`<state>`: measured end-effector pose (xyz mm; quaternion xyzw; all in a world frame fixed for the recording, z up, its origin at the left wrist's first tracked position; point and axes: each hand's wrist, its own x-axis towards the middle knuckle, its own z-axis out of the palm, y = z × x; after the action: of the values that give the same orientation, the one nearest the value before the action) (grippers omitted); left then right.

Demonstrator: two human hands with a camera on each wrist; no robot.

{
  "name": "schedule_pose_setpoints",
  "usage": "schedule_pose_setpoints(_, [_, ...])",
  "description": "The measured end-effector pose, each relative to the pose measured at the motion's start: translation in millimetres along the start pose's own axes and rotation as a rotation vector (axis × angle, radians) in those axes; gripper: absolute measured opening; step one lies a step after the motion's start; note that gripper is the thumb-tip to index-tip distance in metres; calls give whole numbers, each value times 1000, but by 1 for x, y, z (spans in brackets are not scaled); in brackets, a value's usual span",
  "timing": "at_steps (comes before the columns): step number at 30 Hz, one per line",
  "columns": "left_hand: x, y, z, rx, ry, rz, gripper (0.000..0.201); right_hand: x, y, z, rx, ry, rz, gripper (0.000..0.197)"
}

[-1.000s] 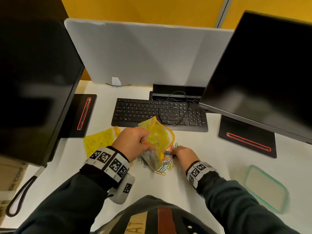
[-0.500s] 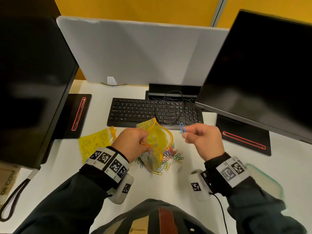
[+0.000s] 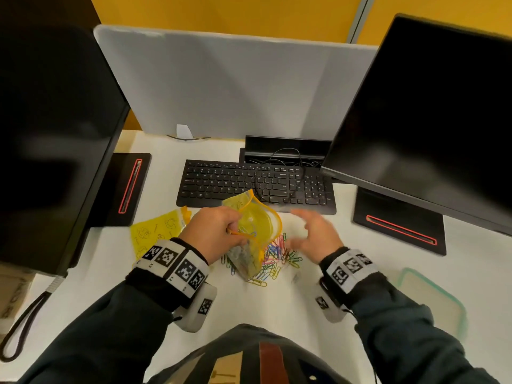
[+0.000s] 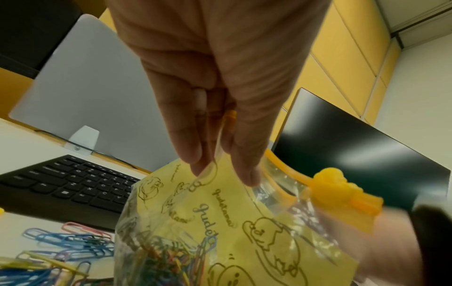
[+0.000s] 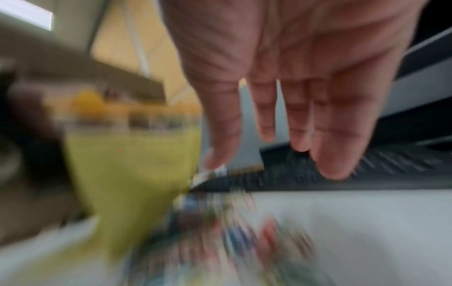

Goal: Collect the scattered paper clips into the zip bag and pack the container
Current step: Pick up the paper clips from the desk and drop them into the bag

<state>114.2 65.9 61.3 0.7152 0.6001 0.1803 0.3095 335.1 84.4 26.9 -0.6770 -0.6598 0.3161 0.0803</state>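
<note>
Between my 2 hands, the zip bag (image 3: 250, 236) hangs with its mouth held wide, my left hand (image 3: 214, 234) pinching its near rim from 9 o'clock, clips already inside. At 3 o'clock of the bag my right hand (image 3: 315, 234) hovers blurred, fingers (image 5: 297, 123) spread and holding nothing, above the loose paper clips (image 3: 277, 253) on the desk (image 3: 360, 253). Down at 4 o'clock from that hand sits the container (image 3: 437, 303), well apart.
</note>
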Motion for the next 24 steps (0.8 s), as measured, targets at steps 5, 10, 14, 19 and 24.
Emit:
schedule_pose_setpoints(5, [0,-3,-3,-3,28,-15,47,0,21,49,-341,-336,-6,113])
schedule_pose_setpoints(10, [-1,-5,-1,0,14,-10,45,14,5,69,-336,-183,-120,49])
schedule_pose_setpoints(14, [-2,-8,-4,-19,27,-30,44,18,-1,70,-364,-175,-157,26])
schedule_pose_setpoints(19, [-3,-10,-6,-12,19,-47,40,15,3,67,-288,-120,-137,20])
schedule_pose_setpoints(24, [-2,-10,-3,-11,11,-47,41,3,13,45,120,75,31,12])
